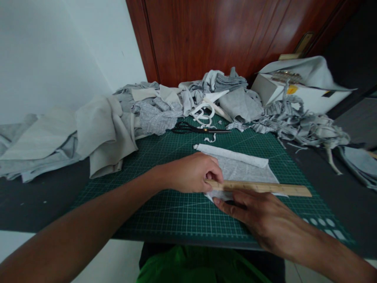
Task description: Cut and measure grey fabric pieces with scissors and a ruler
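Observation:
A wooden ruler (265,188) lies across a piece of light grey fabric (244,171) on the green cutting mat (176,212). The fabric's far edge is rolled or folded over. My left hand (197,173) is closed, its thumb and fingers pinching the ruler's left end. Along the near edge of the ruler rests my right hand (256,212), palm down, thumb and fingers apart, touching the fabric's near strip. Its fingertips partly cover the ruler and cloth.
Black-handled scissors (191,129) and white-handled scissors (204,112) lie beyond the fabric. Heaps of grey cloth (97,125) line the left and back. A white box (306,94) and tangled fabric strips (306,122) stand at the right. Behind is a wooden door (218,39).

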`<state>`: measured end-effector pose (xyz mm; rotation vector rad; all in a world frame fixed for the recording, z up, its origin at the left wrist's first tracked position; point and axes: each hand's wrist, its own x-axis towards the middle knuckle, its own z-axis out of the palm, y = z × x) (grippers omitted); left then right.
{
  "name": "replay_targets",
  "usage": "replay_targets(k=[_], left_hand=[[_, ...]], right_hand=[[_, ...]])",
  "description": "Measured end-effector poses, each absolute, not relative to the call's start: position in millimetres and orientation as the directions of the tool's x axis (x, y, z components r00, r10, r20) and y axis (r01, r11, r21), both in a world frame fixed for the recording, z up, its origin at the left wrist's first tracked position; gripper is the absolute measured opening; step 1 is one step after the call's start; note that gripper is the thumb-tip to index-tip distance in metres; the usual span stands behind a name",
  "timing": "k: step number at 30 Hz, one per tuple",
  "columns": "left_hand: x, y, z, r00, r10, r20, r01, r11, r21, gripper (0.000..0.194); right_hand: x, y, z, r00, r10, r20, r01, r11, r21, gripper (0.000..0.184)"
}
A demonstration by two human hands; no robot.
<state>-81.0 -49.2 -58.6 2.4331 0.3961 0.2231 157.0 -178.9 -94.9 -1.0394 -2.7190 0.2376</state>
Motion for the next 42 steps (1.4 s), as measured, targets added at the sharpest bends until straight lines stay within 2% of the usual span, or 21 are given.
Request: replay_targets(k=[6,12,16,21,26,28,35,42], left_hand=[[-81,-43,-60,0.946,0.317,0.074,0.187,-0.716,0.673,0.020],[-80,-43,-58,0.947,0.316,0.053,0.207,-0.728,0.653,0.024],[-76,-52,-55,0.949,0.304,0.087,0.204,-0.798,0.567,0.013],[-66,-62,-59,0.961,0.228,0.157,0.149,-0.904,0.400,0.018],[-55,-62,-68,0.976,0.153,0.153,0.095,-0.939,0.330,0.016],[-54,-60,-72,0.976,0.147,0.163,0.084,-0.937,0.340,0.015],[-58,-58,-85,0.949,0.252,0.189,0.130,-0.859,0.495,0.027],[-56,-59,-84,0.938,0.294,0.182,0.147,-0.816,0.559,0.028]], right_hand=[[157,-179,-92,-0.723,0.678,0.133,0.641,0.730,-0.236,0.082],[157,-178,-95,-0.729,0.672,0.131,0.630,0.734,-0.254,0.082],[156,-179,-92,-0.726,0.680,0.100,0.648,0.726,-0.232,0.078],[149,-177,-86,-0.738,0.666,0.109,0.633,0.739,-0.231,0.060],[146,-175,-88,-0.711,0.684,0.167,0.644,0.727,-0.237,0.046],[146,-175,-89,-0.703,0.689,0.174,0.646,0.722,-0.247,0.044],[148,-175,-90,-0.708,0.683,0.179,0.638,0.728,-0.252,0.045],[148,-173,-90,-0.711,0.678,0.187,0.641,0.734,-0.224,0.040]])
